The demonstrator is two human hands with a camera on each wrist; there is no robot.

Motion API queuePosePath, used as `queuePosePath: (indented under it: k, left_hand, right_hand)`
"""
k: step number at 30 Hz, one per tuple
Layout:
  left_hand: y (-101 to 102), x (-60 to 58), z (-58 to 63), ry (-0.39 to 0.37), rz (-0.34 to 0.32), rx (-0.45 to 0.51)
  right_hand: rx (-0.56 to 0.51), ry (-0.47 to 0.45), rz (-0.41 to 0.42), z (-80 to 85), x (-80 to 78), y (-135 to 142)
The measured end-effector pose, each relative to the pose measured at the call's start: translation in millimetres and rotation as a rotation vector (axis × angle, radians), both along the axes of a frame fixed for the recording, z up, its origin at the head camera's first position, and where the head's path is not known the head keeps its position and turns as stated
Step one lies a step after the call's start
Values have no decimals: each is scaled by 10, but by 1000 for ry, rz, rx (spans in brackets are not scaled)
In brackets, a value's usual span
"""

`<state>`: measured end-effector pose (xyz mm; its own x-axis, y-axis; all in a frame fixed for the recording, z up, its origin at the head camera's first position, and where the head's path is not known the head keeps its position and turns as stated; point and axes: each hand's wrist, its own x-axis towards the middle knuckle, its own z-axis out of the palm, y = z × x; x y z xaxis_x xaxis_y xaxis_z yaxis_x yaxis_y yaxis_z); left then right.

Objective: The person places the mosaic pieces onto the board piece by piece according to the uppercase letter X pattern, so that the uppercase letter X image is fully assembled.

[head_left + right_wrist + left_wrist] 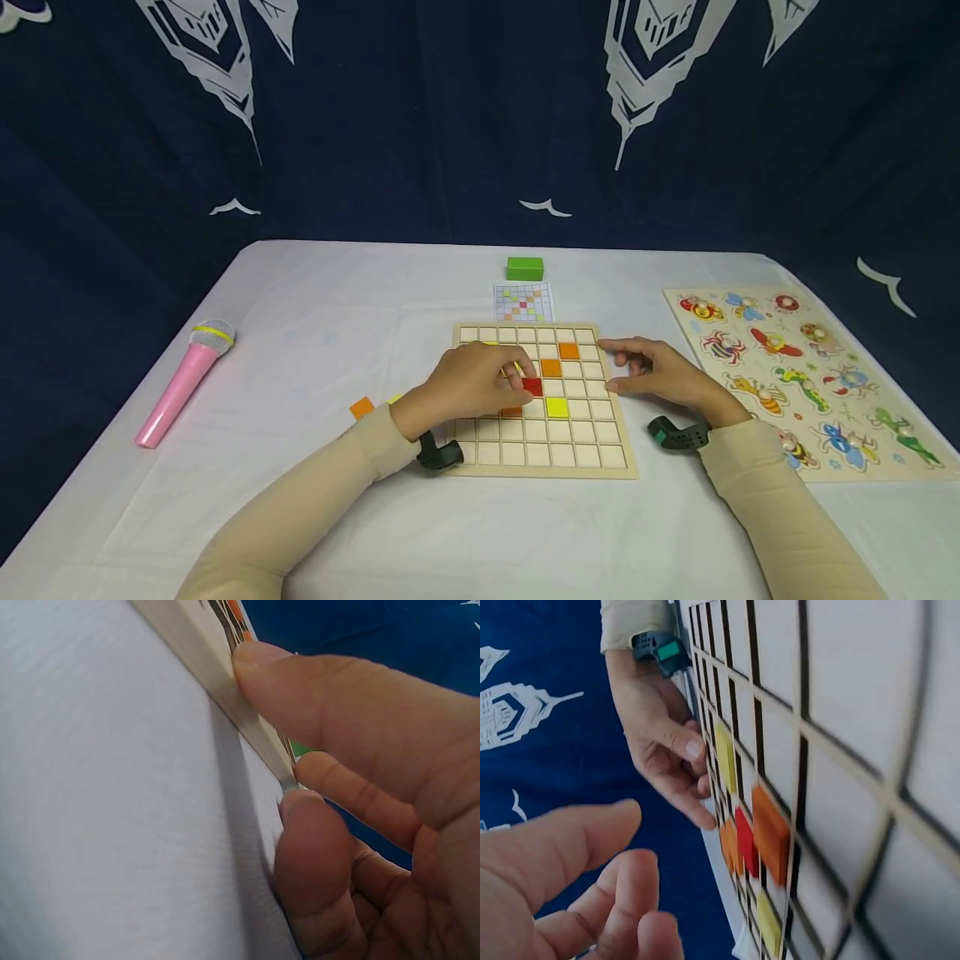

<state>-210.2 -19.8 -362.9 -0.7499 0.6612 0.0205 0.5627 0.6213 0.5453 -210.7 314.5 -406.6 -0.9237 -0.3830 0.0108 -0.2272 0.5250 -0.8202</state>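
A wooden grid board (540, 476) lies on the white table with several coloured square tiles in its cells. My left hand (472, 379) hovers over the board beside a red tile (532, 387). In the left wrist view, its thumb and fingers stand apart with nothing between them. Around the red one are a yellow tile (557, 407), two orange tiles (551, 368) running up to the right, and another orange tile (770, 834) partly covered by the hand in the head view. My right hand (660, 375) touches the board's right edge with thumb and fingers.
Behind the board lie a printed pattern card (522, 302) and a green block (525, 268). A pink microphone (180, 387) is at the left, an insect picture board (813, 350) at the right. A loose orange tile (362, 407) sits near my left forearm, a yellow one (393, 398) partly hidden.
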Motion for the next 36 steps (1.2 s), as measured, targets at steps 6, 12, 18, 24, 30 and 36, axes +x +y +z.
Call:
queuePosePath:
  k: [6, 12, 18, 24, 30, 36]
  left_hand:
    - [-282, -71, 21, -47, -83, 35]
    - [-616, -130, 22, -115, -139, 109]
    - [-952, -164, 18, -165, -130, 156]
    - [-1296, -213, -36, -218, -99, 123]
    - [-1647, -287, -69, -282, -73, 112]
    - [-1902, -319, -22, -373, -26, 41]
  right_hand:
    - [1, 6, -1, -6, 3, 10]
    - [11, 3, -11, 10, 14, 8]
    - [4, 3, -9, 2, 7, 6]
    - [-4, 11, -6, 3, 10, 4]
    - [9, 3, -8, 3, 4, 10]
    - [22, 11, -4, 6, 3, 17]
